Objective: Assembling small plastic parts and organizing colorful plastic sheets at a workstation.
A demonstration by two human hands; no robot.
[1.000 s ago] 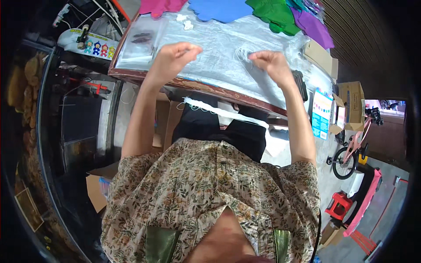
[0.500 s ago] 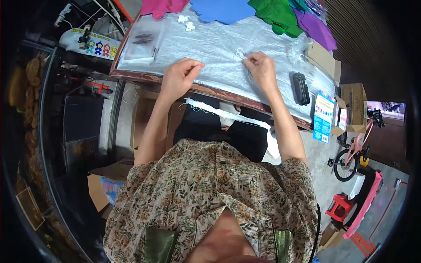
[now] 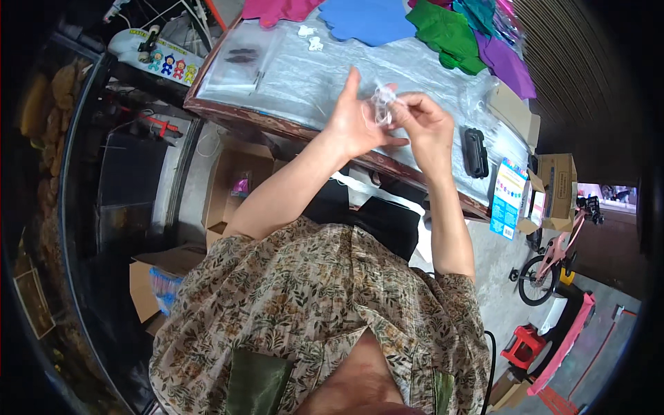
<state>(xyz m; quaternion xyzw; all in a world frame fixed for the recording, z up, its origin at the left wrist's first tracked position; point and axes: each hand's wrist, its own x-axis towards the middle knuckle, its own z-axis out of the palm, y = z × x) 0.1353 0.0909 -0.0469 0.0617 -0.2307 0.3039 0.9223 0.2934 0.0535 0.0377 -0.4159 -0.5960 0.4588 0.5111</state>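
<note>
Over the front of the table, my right hand (image 3: 429, 128) pinches a small bundle of thin white cord (image 3: 382, 104) between thumb and fingers. My left hand (image 3: 353, 123) is spread beside it, thumb pointing up and fingers stretched toward my right hand. The cord bundle hangs in loops against the left palm and fingers; whether any loop goes round them I cannot tell. A long hank of white cord (image 3: 379, 191) lies across my lap below the table edge. Two small white cord bundles (image 3: 315, 44) rest farther back on the table.
Pink (image 3: 280, 10), blue (image 3: 366, 21), green (image 3: 446, 38) and purple (image 3: 503, 66) pieces line the table's far side. A clear bag (image 3: 238, 59) lies at left; a black case (image 3: 476, 152) and a blue-white card (image 3: 509, 197) are at right. Cardboard boxes (image 3: 557, 183) stand beyond.
Both hands have come together from being apart over the table. The right hand has lifted the white cord bundle, and the left hand has moved right and opened from a pinch.
</note>
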